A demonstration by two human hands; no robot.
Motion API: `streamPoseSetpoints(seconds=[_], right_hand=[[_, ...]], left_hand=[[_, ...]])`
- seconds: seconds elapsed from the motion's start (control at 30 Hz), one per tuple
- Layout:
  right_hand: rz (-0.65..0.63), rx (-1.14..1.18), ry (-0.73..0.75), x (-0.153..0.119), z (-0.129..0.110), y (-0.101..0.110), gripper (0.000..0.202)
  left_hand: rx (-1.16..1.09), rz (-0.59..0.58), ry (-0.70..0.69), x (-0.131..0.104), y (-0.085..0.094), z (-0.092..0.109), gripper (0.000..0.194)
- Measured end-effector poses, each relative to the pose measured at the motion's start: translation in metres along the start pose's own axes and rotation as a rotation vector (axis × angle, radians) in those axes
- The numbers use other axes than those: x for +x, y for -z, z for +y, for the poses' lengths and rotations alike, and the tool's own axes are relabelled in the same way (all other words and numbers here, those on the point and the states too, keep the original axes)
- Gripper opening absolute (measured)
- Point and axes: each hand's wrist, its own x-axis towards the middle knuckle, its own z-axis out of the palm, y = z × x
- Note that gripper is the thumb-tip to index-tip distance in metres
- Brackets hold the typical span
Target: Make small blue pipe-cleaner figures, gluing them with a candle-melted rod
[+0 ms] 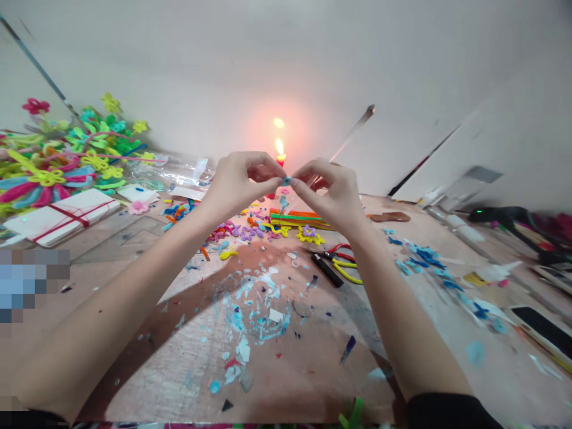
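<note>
My left hand (250, 179) and my right hand (333, 190) meet above the middle of the table, fingertips almost touching. Both pinch a small blue piece of pipe cleaner (286, 181), mostly covered by the fingers. Just behind it burns a red candle (280, 159), its lower part hidden by my hands. Below the fingers lie orange and green pipe cleaners (299, 215) in a bundle, with small yellow flower shapes (313, 236) and other bright cut pieces in front of them.
Red-handled cutters (342, 247) and a black stick-like object (326, 270) lie near my right forearm. Pipe-cleaner flowers (49, 176) are heaped at left behind a white box (62, 217). Blue bits (426, 257) and a phone (543, 328) are at right. Scraps dot the tabletop.
</note>
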Motion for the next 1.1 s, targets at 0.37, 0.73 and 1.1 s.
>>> streamPoseSetpoints(seconds=[0.37, 0.73, 1.1], right_hand=[[-0.009, 0.027, -0.019, 0.0004, -0.0016, 0.0, 0.008], [0.03, 0.054, -0.034, -0.0004, -0.0021, -0.0051, 0.008], [0.049, 0.056, -0.021, -0.0007, 0.0032, -0.0085, 0.013]], left_hand=[[0.025, -0.011, -0.017, 0.0001, 0.0005, -0.0017, 0.01], [-0.113, -0.022, 0.091, -0.0012, -0.0008, 0.0029, 0.011], [-0.175, -0.009, 0.121, -0.0009, -0.0006, 0.0009, 0.012]])
